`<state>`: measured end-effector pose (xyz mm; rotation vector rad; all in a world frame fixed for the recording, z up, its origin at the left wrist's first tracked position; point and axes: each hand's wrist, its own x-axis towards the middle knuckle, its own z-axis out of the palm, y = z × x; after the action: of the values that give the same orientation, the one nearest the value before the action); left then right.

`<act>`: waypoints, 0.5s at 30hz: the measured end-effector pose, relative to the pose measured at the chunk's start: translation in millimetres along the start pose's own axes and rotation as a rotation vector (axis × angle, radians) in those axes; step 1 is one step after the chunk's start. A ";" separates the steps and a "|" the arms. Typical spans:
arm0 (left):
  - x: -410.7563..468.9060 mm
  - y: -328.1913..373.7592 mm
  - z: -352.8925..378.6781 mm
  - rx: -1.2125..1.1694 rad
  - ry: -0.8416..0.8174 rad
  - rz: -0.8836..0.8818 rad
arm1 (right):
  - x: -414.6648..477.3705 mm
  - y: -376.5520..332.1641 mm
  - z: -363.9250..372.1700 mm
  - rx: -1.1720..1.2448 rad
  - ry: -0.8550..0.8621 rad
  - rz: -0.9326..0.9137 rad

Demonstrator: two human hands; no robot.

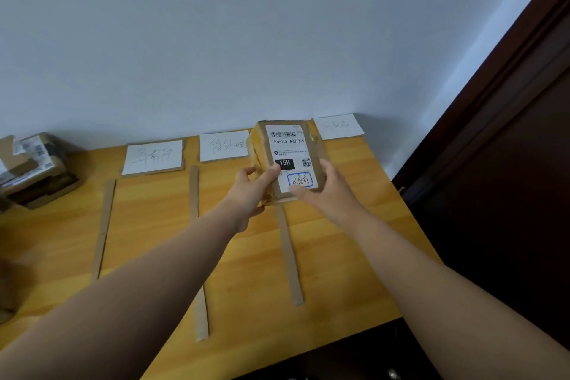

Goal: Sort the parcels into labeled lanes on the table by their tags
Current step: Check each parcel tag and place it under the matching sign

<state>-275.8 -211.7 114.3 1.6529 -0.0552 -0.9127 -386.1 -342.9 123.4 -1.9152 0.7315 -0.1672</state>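
I hold a small brown cardboard parcel (288, 148) above the wooden table (154, 225), label side up. Its white shipping label reads 15H-159-A03-210 and carries a handwritten tag circled in blue. My left hand (254, 187) grips the parcel's left and near side with the thumb on the label. On the right near corner my right hand (327, 188) clasps it. The parcel hovers over the cardboard strip (288, 253) that divides the middle lane from the right lane. Three white handwritten lane cards lie at the back: left (153, 156), middle (223, 145), right (338, 126).
A stack of other brown parcels (34, 170) sits at the table's far left. Two more cardboard strips (104, 225) (197, 256) mark lanes. A white wall runs behind the table, and a dark wooden door frame (493, 133) stands at the right.
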 end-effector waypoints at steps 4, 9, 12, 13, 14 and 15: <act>18.9 6.5 20.0 -0.018 -0.066 -0.063 | 15.4 4.4 -1.4 -0.269 -0.022 0.119; 41.2 9.3 45.8 0.075 -0.105 -0.113 | 31.6 20.7 -14.8 -0.328 0.065 0.134; 53.6 8.6 61.8 0.203 -0.111 -0.079 | 45.2 34.4 -31.3 -0.347 0.120 0.149; 57.8 8.7 66.8 0.250 -0.101 -0.058 | 50.9 40.1 -39.5 -0.351 0.140 0.167; 62.3 9.5 71.2 0.284 -0.091 -0.045 | 57.3 47.1 -48.8 -0.358 0.158 0.189; 66.8 11.0 75.9 0.303 -0.082 -0.045 | 63.9 55.3 -59.0 -0.369 0.169 0.215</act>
<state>-269.1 -309.7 88.0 1.9009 -0.2225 -1.0446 -382.7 -440.1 89.6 -2.1685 1.1395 -0.0631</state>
